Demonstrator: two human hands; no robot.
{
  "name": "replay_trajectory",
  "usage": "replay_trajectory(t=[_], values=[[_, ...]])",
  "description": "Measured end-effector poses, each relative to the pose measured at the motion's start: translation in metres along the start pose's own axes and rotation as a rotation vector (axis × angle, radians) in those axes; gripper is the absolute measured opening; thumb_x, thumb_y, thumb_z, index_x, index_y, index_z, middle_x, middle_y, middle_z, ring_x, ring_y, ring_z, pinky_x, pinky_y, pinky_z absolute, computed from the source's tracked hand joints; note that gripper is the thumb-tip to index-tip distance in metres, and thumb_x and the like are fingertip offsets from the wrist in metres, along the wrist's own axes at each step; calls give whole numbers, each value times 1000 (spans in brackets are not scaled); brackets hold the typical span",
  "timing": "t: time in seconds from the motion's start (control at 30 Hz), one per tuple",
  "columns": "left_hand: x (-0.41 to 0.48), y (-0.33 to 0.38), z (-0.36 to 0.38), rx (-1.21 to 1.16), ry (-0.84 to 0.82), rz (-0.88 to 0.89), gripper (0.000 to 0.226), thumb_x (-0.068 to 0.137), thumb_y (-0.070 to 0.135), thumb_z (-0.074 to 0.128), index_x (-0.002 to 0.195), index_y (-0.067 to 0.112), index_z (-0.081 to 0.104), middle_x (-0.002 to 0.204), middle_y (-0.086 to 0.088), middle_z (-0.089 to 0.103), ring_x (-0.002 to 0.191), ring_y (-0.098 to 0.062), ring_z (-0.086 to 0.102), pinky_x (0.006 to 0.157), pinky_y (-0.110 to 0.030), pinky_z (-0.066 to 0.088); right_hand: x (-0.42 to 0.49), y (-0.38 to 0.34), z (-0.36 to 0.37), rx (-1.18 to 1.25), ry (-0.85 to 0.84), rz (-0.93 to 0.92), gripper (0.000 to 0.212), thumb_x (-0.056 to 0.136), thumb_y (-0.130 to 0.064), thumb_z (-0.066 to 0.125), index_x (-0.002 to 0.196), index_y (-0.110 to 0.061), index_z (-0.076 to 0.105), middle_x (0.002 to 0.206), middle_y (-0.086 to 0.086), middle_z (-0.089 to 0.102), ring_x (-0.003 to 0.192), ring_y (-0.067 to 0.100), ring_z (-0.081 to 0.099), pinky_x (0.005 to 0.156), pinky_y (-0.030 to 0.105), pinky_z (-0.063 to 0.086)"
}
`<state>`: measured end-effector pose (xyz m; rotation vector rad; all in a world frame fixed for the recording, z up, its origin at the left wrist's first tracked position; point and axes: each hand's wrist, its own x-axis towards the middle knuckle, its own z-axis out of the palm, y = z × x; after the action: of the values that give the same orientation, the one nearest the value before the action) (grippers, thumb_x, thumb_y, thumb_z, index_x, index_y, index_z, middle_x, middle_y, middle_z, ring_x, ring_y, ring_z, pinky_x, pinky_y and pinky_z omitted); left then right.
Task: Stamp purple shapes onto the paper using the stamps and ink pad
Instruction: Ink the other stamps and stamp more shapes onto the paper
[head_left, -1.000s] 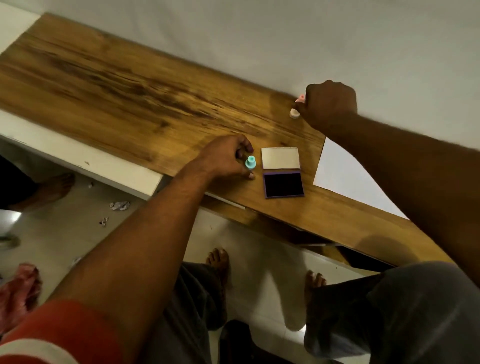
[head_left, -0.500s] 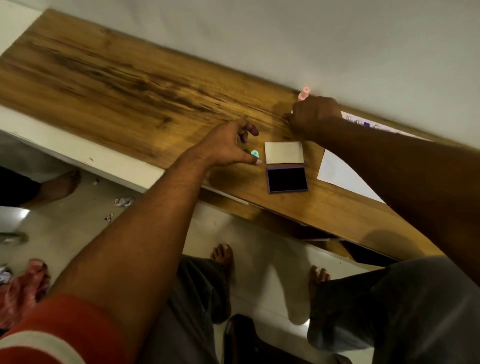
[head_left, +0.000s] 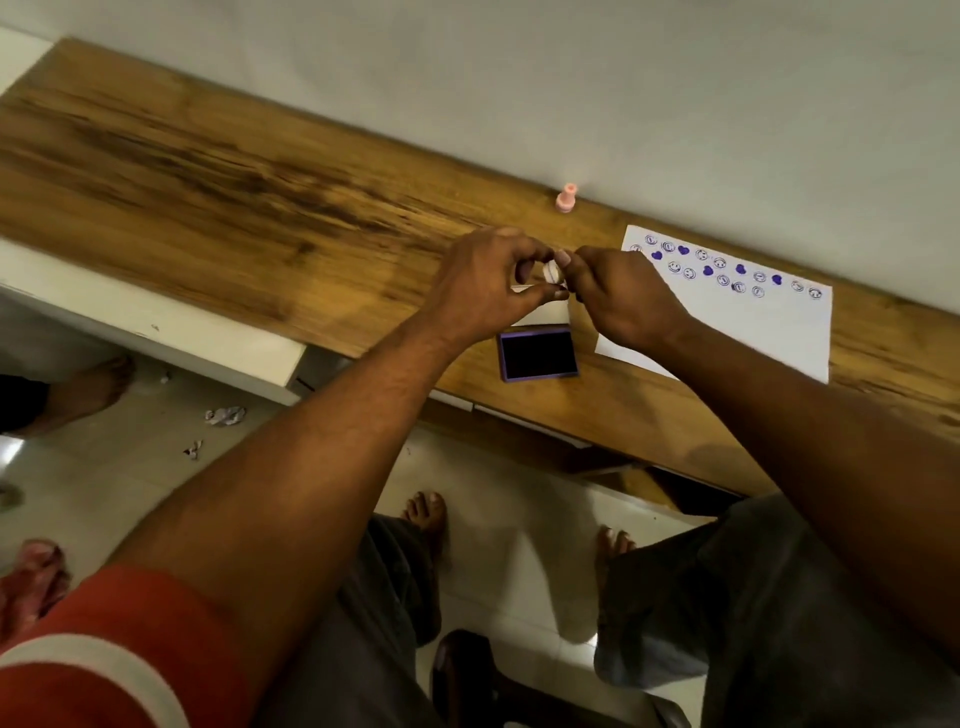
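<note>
Both your hands meet above the ink pad (head_left: 539, 355) near the worktop's front edge: left hand (head_left: 488, 283) and right hand (head_left: 618, 293) pinch one small stamp (head_left: 552, 271), probably uncapping it. Next: ink it, then press onto the paper (head_left: 753, 322)'s blank area.

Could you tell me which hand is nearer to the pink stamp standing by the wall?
Right. The right hand sits just below the pink stamp; the left hand is farther, below and to its left.

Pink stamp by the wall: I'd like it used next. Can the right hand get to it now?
Probably not at once: the right hand and left hand pinch a small stamp. The path to the pink stamp looks clear.
</note>
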<state>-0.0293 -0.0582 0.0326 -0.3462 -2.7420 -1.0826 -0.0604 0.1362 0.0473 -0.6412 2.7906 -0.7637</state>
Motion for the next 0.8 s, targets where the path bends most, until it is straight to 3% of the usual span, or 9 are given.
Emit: replay_trajectory(t=[0.23,0.5,0.63,0.8], values=[[-3,0,-4,-52,-86,-97,34,78,44,89,105,24,82,79,11,66,78,-12,64,73,-41,54,-4,0,6,-292,77,-83,44,108,-52,34,89,-18,54,70,0,53,62,22,50,51,31,27],[-29,-20,-20,-108,-121,-161,31,76,36,91,103,25,81,76,11,65,79,-13,67,79,-45,57,-8,-19,18,-490,69,-314,51,107,-54,29,104,-13,60,80,6,67,61,20,50,57,30,35],[-52,-39,-27,-87,-142,-251,42,69,39,96,107,28,82,75,12,66,76,-11,67,79,-46,58,-11,-17,21,-533,31,-326,55,106,-57,23,108,-15,58,80,5,68,58,21,52,58,31,38],[-79,-52,-17,-32,-139,-325,48,73,41,94,117,29,80,78,5,69,79,-20,69,82,-49,58,-25,-3,28,-646,-116,-279,50,108,-55,24,116,-17,56,100,11,74,78,25,67,78,39,50]])
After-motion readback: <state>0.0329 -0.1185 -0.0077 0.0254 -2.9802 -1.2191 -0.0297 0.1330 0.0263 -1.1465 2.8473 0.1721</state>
